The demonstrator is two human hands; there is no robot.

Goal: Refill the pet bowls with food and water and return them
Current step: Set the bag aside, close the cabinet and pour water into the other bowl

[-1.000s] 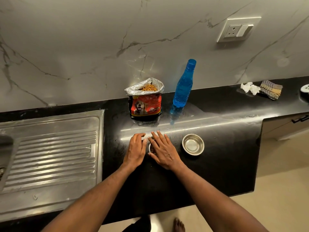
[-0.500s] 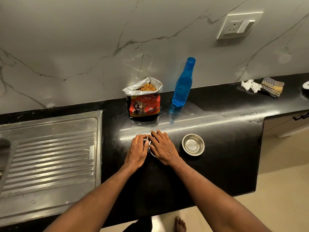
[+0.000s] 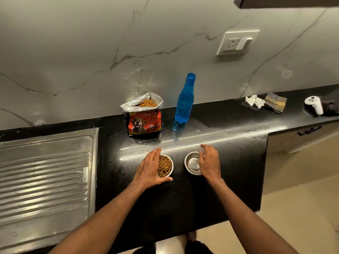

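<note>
Two small steel bowls stand side by side on the black counter. The left bowl is full of brown kibble, and my left hand wraps around its left rim, thumb at the near edge. The right bowl looks to hold clear water; my right hand curls over its right rim. Behind them stand an open red dog-food bag with kibble showing and a blue water bottle without a cap.
A steel sink drainboard fills the left. At the back right lie crumpled tissues, a checked cloth and a white controller. A wall socket sits above. The counter ends at right, with floor beyond.
Both hands were together over the left bowl, hiding it. Now they have parted: the left stays on the kibble bowl, the right has moved over to the other bowl.
</note>
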